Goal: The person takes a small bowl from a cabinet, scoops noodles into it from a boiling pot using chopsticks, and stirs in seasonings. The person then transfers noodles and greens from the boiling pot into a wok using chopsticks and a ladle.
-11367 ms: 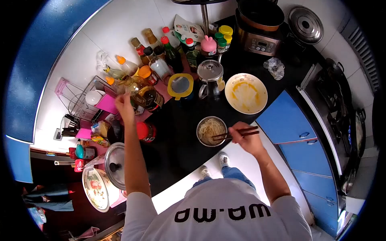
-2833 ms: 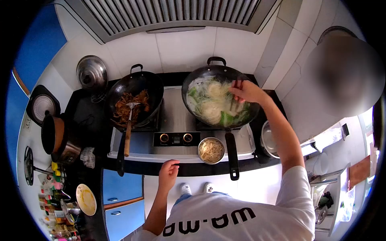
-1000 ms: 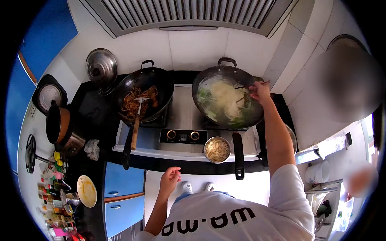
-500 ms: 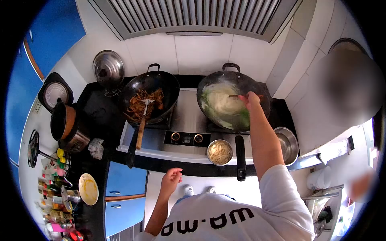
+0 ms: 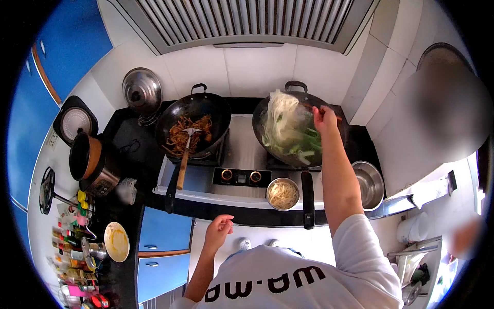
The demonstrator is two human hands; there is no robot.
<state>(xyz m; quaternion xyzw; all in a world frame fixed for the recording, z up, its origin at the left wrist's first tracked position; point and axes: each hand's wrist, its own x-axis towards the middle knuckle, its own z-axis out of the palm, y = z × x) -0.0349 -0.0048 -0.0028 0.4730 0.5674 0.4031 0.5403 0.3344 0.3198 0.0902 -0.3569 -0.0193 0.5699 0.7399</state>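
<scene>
My right hand (image 5: 325, 119) grips chopsticks (image 5: 307, 106) over the right wok (image 5: 332, 149). A clump of pale noodles (image 5: 282, 109) is lifted at the wok's far left side, above green vegetables (image 5: 309, 143). My left hand (image 5: 219, 230) is held in front of the counter with its fingers curled, touching nothing. A small metal bowl of noodles (image 5: 282, 194) stands left of the right wok's handle. The left wok (image 5: 218, 110) holds brown shredded food (image 5: 180, 136) with a wooden-handled spatula (image 5: 184, 162) resting in it.
An empty metal basin (image 5: 371, 186) is right of the right wok. Left are a metal lid (image 5: 142, 91), a cooker (image 5: 103, 177), a stained plate (image 5: 117, 242) and several bottles. A person's blurred head (image 5: 445, 110) is at the right.
The noodles, spread in the right wok before, are now raised in a clump toward its far left side. My left hand has stayed nearly in place.
</scene>
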